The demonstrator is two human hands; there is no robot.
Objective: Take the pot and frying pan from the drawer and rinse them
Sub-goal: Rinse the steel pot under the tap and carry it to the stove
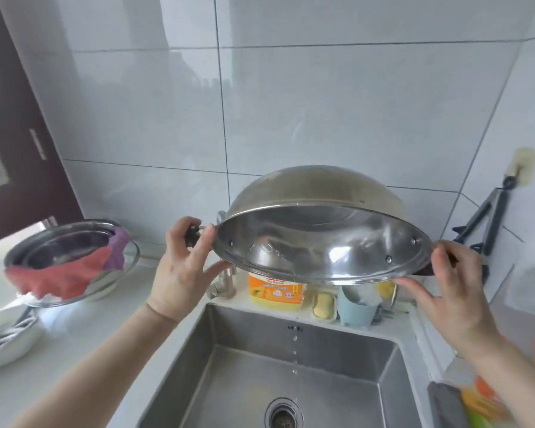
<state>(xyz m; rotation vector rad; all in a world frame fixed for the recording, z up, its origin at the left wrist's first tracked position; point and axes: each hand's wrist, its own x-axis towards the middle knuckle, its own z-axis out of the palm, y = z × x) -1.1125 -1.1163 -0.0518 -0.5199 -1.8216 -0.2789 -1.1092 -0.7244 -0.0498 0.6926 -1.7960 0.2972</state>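
Wide, stiff, wet steel pan, likely slippery, dripping over sink: best gripped as now, both hands pinching its 2 side handles, left hand, right hand.

Pot held tilted above sink btwn both hands; bowls on counter left, bottle behind sink.

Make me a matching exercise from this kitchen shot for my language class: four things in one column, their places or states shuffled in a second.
Things:
1. steel pot
2. red cloth
3. yellow soap
4. orange bottle

Places or states:
A. draped over a bowl's rim
B. behind the sink, under the pot
C. tipped over the sink, dripping
D. in a small dish beside the blue cup

Pairs: 1-C, 2-A, 3-D, 4-B
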